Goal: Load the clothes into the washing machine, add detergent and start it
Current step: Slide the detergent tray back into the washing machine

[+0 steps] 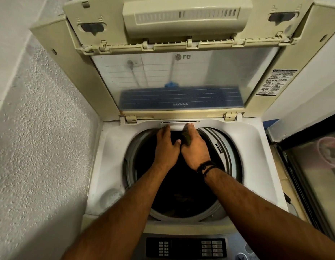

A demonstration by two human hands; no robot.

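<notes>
The drum (181, 184) is too dark to show clothes; the dark thing (186, 138) under the right hand (195, 147) stays unidentifiable.

Both bare forearms are extended from the near edge toward the far side. The left hand (166, 147) is held palm down, fingers reaching far. The right hand (195, 147), wrist banded, is pressed beside it, thumbs nearly touching.

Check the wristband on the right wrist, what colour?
Black: the wristband is a dark braided band, seen in the head view, the only one.
</notes>
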